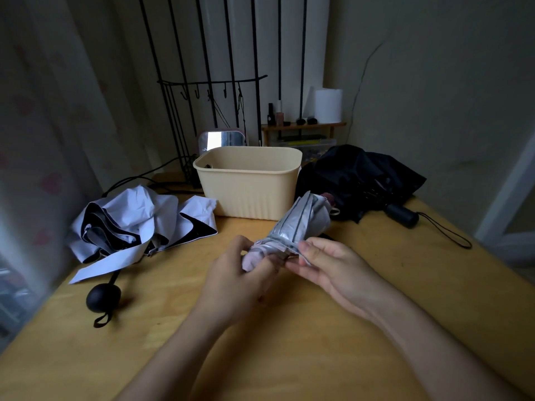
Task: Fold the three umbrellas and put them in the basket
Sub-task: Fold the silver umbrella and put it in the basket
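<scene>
Single wide-angle head-worn view, forward and downward, close above the wooden table (289, 357).

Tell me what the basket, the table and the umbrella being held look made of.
The basket: likely moulded plastic, matt cream, ribbed wall and rolled rim. The table: probably wood or veneer, yellowish with faint grain and slight sheen. The grey umbrella, held by left hand and right hand: thin fabric, perhaps coated, pleated creases and silvery sheen.
</scene>
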